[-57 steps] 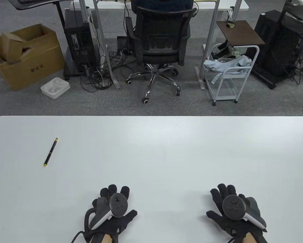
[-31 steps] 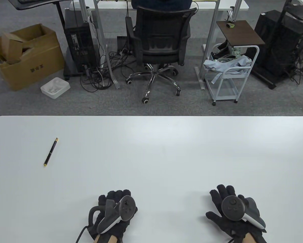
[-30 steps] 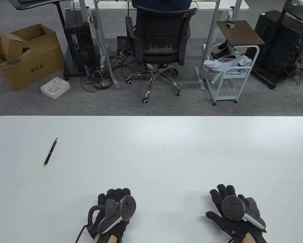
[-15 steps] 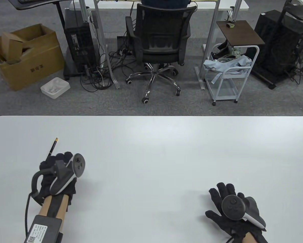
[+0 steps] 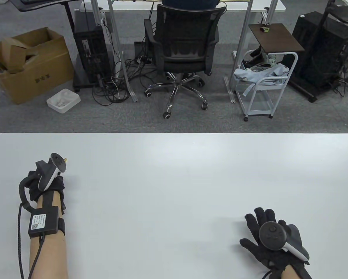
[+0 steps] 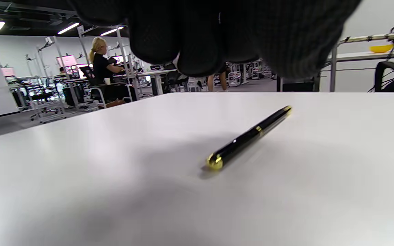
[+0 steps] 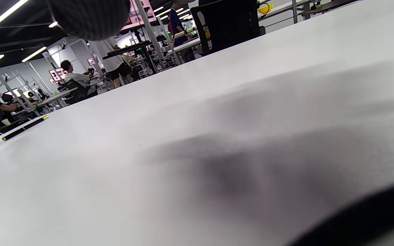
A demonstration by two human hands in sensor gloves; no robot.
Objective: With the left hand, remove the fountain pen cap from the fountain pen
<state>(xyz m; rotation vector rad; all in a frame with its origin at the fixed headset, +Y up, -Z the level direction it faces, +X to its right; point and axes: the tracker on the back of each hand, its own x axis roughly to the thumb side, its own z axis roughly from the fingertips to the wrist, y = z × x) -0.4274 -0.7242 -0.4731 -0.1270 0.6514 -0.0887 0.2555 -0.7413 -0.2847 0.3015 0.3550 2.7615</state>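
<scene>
Spanning the whole near view, the white table [image 5: 191,180] gives me open surface on every side but one: its left edge runs close beside my left hand [image 5: 46,181], which hangs over the fountain pen [image 6: 250,136] at the table's far-left part. My right hand [image 5: 271,241] rests palm down near the front right, well apart from the pen, fingers spread flat on the top, placed there, I judge, to stay out of the way until the barrel needs steadying. My left hand sits above the pen because the cap is this hand's job; in the wrist view my fingers [image 6: 197,44] hang bunched over the pen and apart from it, gripping nothing, though whether they are fully curled I cannot tell. The pen lies flat and capped, black with gold trim, only its gold far tip [image 5: 65,159] showing past my tracker from above. The cap [image 6: 274,118], I judge, is the far section beyond the gold band. A careless nudge leftward could roll it toward that near edge.
</scene>
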